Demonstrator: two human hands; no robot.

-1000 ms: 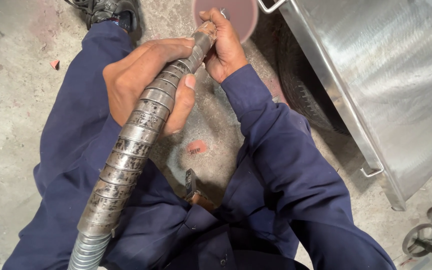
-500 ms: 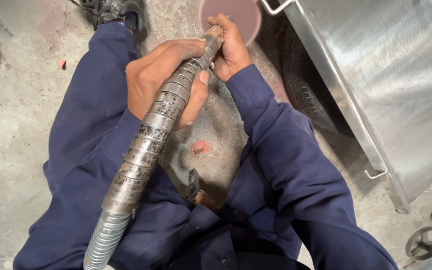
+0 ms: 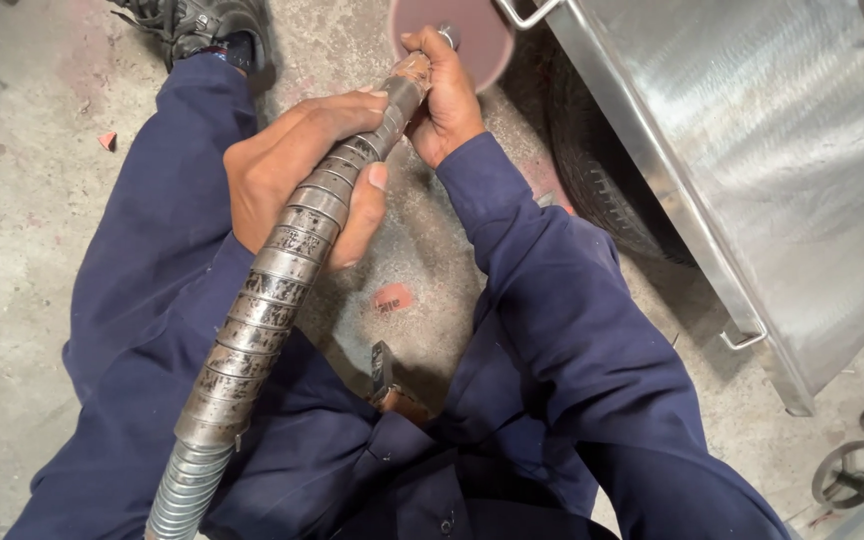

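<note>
Your left hand (image 3: 297,175) is wrapped tight around the ribbed metal shaft (image 3: 272,290), fingers curled over the top and thumb pressed against its right side — a full closed grip, about a third of the way down from the tip. Your right hand (image 3: 444,95) is closed around the shaft's far end, just above the left, the two nearly touching. The shaft runs diagonally from between your hands down past your left thigh to the bottom edge of view. Its tip carries a round reddish disc (image 3: 467,35), sitting beyond your right knuckles — right beside the brushed steel panel (image 3: 752,160). A small pink scrap (image 3: 392,298) lies on the concrete floor (image 3: 12,250) below your forearms.
</note>
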